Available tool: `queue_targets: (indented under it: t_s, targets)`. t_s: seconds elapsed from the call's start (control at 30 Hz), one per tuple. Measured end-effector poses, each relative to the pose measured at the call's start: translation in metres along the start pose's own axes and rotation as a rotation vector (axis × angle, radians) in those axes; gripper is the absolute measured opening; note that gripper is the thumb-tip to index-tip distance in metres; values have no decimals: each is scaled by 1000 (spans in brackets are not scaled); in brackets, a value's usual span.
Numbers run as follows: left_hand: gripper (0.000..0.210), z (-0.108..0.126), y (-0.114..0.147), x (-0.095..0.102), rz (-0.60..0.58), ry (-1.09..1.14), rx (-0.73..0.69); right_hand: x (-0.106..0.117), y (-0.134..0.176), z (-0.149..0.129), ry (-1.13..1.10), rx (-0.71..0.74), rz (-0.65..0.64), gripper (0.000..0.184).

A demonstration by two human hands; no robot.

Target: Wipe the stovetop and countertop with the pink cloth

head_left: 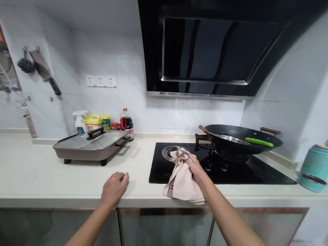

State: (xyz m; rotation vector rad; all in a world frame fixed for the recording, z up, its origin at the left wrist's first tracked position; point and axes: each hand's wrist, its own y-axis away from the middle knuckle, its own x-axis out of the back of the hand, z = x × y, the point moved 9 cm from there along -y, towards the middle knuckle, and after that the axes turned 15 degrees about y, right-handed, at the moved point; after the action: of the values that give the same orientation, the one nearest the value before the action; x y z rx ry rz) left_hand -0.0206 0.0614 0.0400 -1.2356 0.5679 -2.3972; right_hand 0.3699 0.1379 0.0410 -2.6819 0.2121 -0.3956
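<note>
A pale pink cloth (185, 180) with a dark patterned edge is bunched in my right hand (193, 166). The hand presses it onto the black glass stove (166, 171), over the left burner (169, 152). Part of the cloth hangs down to the counter's front edge. My left hand (115, 186) rests on the cream countertop (140, 168) left of the stove, its fingers curled in with nothing visible in them.
A lidded electric pan (83, 151) stands at left, with bottles and a soy sauce bottle (127, 125) behind. A black wok (231, 149) with a green-handled utensil (259, 142) sits on the right burner. A teal flask (316, 168) stands far right. The range hood (204, 54) overhangs.
</note>
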Motion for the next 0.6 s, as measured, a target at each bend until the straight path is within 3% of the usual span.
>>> queue_targets:
  t_s: [0.17, 0.33, 0.43, 0.53, 0.6]
  targets:
    - [45, 0, -1, -1, 7, -12, -22, 34, 12, 35, -37, -102, 24, 64]
    - [35, 18, 1, -10, -71, -13, -111, 25, 27, 31, -76, -115, 75, 65]
    - [40, 58, 12, -36, -156, 143, -165, 14, 44, 23, -69, -117, 116, 60]
    - [73, 119, 31, -80, -305, 319, -209, 9, 68, 14, -54, -109, 144, 54]
    - [81, 154, 47, -111, -423, 343, -179, 9, 86, 9, -61, -87, 129, 53]
